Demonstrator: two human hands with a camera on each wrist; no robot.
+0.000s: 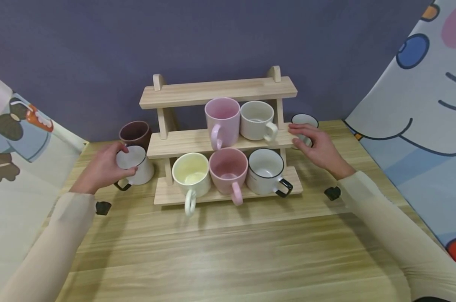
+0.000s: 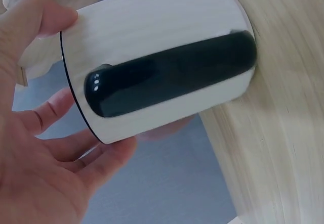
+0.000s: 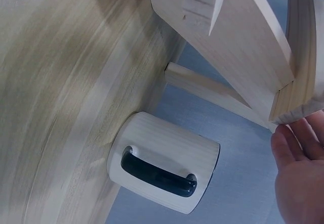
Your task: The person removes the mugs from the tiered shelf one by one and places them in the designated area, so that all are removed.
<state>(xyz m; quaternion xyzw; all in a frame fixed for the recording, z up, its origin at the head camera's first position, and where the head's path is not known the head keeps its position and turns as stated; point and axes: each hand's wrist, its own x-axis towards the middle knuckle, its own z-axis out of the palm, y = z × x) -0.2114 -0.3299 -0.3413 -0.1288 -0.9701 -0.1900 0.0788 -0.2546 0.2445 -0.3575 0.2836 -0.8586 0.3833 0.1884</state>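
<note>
My left hand [image 1: 101,167] grips a white mug [image 2: 152,27] with a black rim and black handle, left of the wooden rack [image 1: 175,143]. Thumb and fingers span its rim, and its base is down by the table in the left wrist view. A dark brown mug [image 1: 135,131] stands just behind it. At the other side, my right hand [image 1: 319,147] rests its fingertips at the right end of the middle shelf, holding no mug. Another white mug [image 3: 169,143] with a black handle stands on the table beside the rack, partly hidden by that hand in the head view.
The middle shelf bears a lilac mug [image 1: 228,119] and a cream mug [image 1: 254,121]. On the bottom shelf stand a pale yellow mug [image 1: 192,184], a pink mug [image 1: 226,186] and a white black-rimmed mug [image 1: 262,182]. A grey-blue backdrop [image 1: 213,37] rises behind.
</note>
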